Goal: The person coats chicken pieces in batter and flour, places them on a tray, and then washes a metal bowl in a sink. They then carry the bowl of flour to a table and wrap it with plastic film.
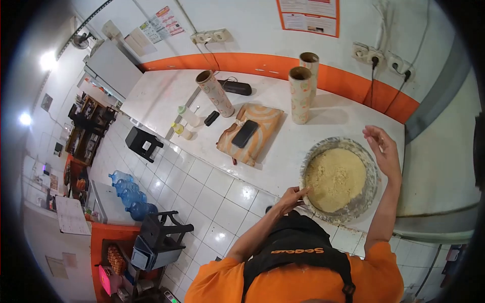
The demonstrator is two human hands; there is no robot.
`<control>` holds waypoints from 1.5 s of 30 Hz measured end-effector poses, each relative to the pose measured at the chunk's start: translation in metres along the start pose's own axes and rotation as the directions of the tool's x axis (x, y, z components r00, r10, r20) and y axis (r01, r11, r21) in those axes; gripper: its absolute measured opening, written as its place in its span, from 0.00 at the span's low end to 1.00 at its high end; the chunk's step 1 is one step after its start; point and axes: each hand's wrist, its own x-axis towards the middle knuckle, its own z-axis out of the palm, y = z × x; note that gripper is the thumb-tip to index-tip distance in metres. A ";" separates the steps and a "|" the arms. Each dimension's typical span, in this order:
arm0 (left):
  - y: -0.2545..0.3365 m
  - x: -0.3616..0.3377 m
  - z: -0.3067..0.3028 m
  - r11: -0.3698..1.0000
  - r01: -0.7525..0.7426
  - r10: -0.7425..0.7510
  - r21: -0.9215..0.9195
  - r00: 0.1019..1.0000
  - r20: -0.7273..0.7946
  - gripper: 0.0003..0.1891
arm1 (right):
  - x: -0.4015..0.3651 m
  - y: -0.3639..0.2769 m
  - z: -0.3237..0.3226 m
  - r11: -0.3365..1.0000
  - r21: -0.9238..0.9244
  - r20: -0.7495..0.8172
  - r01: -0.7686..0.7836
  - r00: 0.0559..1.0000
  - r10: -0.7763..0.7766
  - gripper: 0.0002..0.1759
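A wide metal bowl [373, 188] sits at the near right of the table, its inner wall coated with pale residue. Inside lies a yellowish, crumbly flour-like mixture [337, 179]. My left hand [293, 199] holds the bowl's near-left rim, thumb toward the inside. Above the bowl's right edge, my right hand [384, 150] is raised, fingers stretched out and slightly bent, with nothing visible in it. A phone [245, 134] lies on an orange patterned package [269, 121] left of the bowl.
Two patterned rolls [300, 96] stand behind the bowl; another roll [214, 93] is farther left. Nearby are small bottles [189, 116], a black speaker [236, 87] and wall sockets [368, 52]. Black stools [143, 144] and blue water jugs [132, 194] are at left.
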 end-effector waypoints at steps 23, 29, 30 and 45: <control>0.209 0.109 -0.224 0.240 -0.011 0.749 0.971 0.638 -0.178 0.41 | 0.130 -0.077 0.117 1.000 -0.026 0.071 0.015 0.997 -0.013 0.14; 0.187 0.048 -0.187 0.026 -0.048 0.946 0.999 0.324 -0.010 0.41 | 0.195 -0.007 0.153 0.755 -0.604 0.121 0.256 0.965 -0.231 0.22; 0.180 0.039 -0.179 0.087 -0.114 0.932 0.990 0.361 -0.040 0.41 | 0.198 0.003 0.161 0.768 -0.589 0.133 0.254 0.967 -0.218 0.22; 0.048 -0.094 -0.149 0.514 -0.251 0.739 0.820 0.614 -0.276 0.26 | 0.120 0.001 0.201 0.807 -0.532 0.096 0.254 0.966 -0.241 0.22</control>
